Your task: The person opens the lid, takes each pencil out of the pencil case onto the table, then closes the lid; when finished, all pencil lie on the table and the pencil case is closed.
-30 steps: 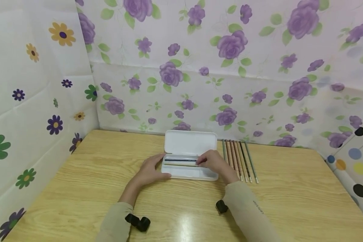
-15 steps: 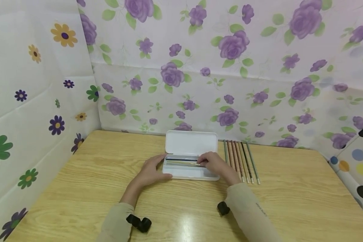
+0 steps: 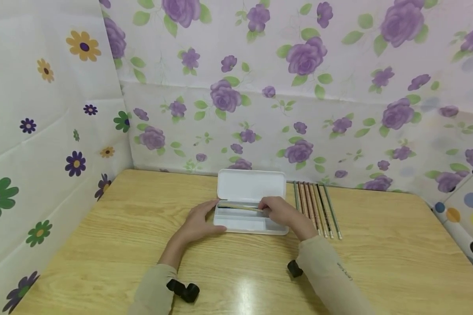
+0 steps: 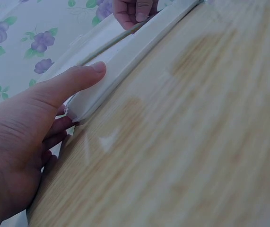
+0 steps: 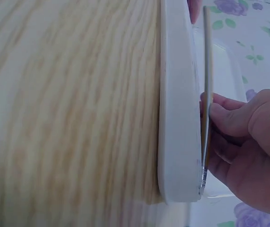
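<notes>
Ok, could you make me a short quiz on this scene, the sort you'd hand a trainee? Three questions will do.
1. Multiple choice: which hand pinches a pencil at the white case?
A) Left
B) Right
C) Neither

2. True or false: the lid of the case is shut.

3. Fill the gap: seen from the head camera, the row of pencils lies on the table to the ... of the case.

Key:
1. B: the right hand has it between thumb and fingers.
2. False: it stands open.
3. Right.
</notes>
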`<action>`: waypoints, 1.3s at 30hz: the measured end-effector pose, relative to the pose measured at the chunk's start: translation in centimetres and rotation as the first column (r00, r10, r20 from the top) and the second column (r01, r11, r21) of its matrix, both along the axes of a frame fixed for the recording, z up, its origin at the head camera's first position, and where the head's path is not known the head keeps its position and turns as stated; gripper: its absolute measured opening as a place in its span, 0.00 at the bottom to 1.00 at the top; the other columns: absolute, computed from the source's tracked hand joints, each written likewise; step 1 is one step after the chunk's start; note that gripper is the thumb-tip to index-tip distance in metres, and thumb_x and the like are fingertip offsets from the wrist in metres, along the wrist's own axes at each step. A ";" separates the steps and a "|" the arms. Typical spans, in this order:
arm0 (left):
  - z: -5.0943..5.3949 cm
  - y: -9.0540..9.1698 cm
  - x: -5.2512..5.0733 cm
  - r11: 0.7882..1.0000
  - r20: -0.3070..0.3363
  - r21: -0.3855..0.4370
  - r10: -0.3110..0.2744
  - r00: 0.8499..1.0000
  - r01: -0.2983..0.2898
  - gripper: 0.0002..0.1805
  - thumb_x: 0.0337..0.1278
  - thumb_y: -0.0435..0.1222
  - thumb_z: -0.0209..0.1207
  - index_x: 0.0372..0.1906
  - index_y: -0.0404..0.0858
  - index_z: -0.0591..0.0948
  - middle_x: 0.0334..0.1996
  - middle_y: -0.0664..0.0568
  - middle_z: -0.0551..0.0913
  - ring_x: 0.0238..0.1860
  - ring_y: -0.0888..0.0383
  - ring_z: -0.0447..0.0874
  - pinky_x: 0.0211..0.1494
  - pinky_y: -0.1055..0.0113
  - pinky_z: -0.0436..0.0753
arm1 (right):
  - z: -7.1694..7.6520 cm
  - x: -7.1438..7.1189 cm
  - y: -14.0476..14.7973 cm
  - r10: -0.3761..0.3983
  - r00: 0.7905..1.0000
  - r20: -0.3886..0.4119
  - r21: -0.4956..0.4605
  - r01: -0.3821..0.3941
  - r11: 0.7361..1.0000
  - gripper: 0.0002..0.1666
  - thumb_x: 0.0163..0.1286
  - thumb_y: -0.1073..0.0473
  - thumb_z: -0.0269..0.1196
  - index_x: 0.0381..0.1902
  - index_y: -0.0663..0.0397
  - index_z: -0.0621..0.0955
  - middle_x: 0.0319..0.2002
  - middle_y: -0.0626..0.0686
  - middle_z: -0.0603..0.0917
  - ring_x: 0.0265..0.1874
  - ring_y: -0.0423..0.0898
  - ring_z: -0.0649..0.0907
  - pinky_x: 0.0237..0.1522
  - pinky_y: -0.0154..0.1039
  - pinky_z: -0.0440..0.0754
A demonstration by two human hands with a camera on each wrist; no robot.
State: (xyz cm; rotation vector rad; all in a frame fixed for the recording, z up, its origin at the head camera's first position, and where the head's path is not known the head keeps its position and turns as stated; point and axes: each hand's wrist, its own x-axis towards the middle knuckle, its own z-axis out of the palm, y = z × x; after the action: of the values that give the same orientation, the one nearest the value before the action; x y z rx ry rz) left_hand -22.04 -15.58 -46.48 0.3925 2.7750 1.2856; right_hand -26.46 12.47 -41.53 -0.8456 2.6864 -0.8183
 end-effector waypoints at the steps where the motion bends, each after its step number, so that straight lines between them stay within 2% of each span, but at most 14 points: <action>1: 0.0 0.0 0.0 1.000 0.002 0.002 0.002 1.000 -0.002 0.52 0.41 0.53 0.73 0.73 0.41 0.63 0.71 0.43 0.62 0.72 0.41 0.52 0.71 0.42 0.50 | 0.0 0.1 0.0 -0.010 1.000 -0.002 -0.010 0.010 1.000 0.10 0.70 0.74 0.54 0.43 0.63 0.81 0.40 0.54 0.83 0.45 0.53 0.81 0.49 0.45 0.80; 5: -0.1 0.1 0.0 1.000 0.001 0.013 0.012 1.000 -0.012 0.52 0.41 0.53 0.74 0.73 0.40 0.64 0.71 0.43 0.62 0.71 0.40 0.53 0.71 0.41 0.51 | 0.3 0.2 0.2 -0.049 0.998 -0.025 -0.068 0.047 0.997 0.06 0.69 0.71 0.58 0.41 0.61 0.81 0.38 0.53 0.83 0.43 0.51 0.82 0.47 0.44 0.80; 9: 0.0 0.2 0.0 1.000 -0.007 0.007 0.007 1.000 -0.007 0.52 0.41 0.52 0.73 0.72 0.39 0.64 0.70 0.42 0.63 0.71 0.39 0.53 0.70 0.41 0.52 | 0.7 0.2 0.7 -0.076 0.996 -0.035 -0.103 0.072 0.992 0.07 0.67 0.73 0.59 0.41 0.62 0.81 0.38 0.53 0.83 0.42 0.50 0.81 0.47 0.44 0.80; 16: -0.1 0.0 0.1 0.999 0.001 0.035 0.000 1.000 0.000 0.52 0.41 0.52 0.74 0.73 0.41 0.63 0.71 0.43 0.62 0.72 0.40 0.52 0.71 0.41 0.52 | 1.7 0.4 1.8 -0.128 0.992 -0.001 -0.160 0.126 0.979 0.18 0.68 0.71 0.59 0.56 0.66 0.77 0.38 0.53 0.81 0.42 0.51 0.81 0.39 0.42 0.80; 23: 0.0 0.1 0.1 0.999 0.004 0.045 0.002 1.000 -0.002 0.52 0.41 0.52 0.74 0.73 0.41 0.64 0.71 0.43 0.62 0.72 0.41 0.53 0.71 0.43 0.53 | 2.1 0.4 4.2 -0.227 0.974 0.028 -0.200 0.228 0.953 0.19 0.69 0.67 0.60 0.56 0.67 0.77 0.42 0.56 0.82 0.44 0.53 0.81 0.44 0.46 0.81; 28: 0.1 0.1 0.0 0.999 -0.009 0.044 -0.005 1.000 0.005 0.52 0.41 0.50 0.74 0.73 0.40 0.64 0.70 0.43 0.63 0.71 0.42 0.55 0.71 0.45 0.55 | 2.3 0.3 6.8 -0.262 0.948 0.181 -0.307 0.308 0.900 0.25 0.70 0.65 0.59 0.61 0.72 0.71 0.48 0.64 0.79 0.45 0.55 0.80 0.43 0.46 0.82; 31: 0.1 0.1 -0.1 0.999 -0.005 0.036 -0.002 1.000 0.002 0.52 0.41 0.50 0.74 0.73 0.41 0.64 0.71 0.44 0.63 0.71 0.43 0.55 0.71 0.45 0.54 | 2.5 0.2 8.6 -0.296 0.924 0.243 -0.320 0.364 0.875 0.28 0.71 0.63 0.59 0.64 0.72 0.69 0.52 0.66 0.77 0.48 0.56 0.79 0.45 0.45 0.82; 39: 0.1 0.1 0.0 0.999 -0.007 0.032 -0.006 1.000 0.006 0.51 0.42 0.50 0.73 0.73 0.40 0.64 0.70 0.44 0.63 0.71 0.42 0.55 0.71 0.44 0.54 | 2.3 0.3 12.9 -0.366 0.895 0.256 -0.240 0.426 0.872 0.31 0.73 0.59 0.57 0.66 0.74 0.65 0.53 0.67 0.75 0.48 0.58 0.78 0.48 0.50 0.81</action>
State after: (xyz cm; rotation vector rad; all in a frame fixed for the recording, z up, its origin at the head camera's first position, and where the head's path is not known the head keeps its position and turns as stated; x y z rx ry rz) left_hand -22.00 -15.47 -46.43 0.4073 2.7599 1.3308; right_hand -26.11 25.32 -39.21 -0.2244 2.6238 -1.3383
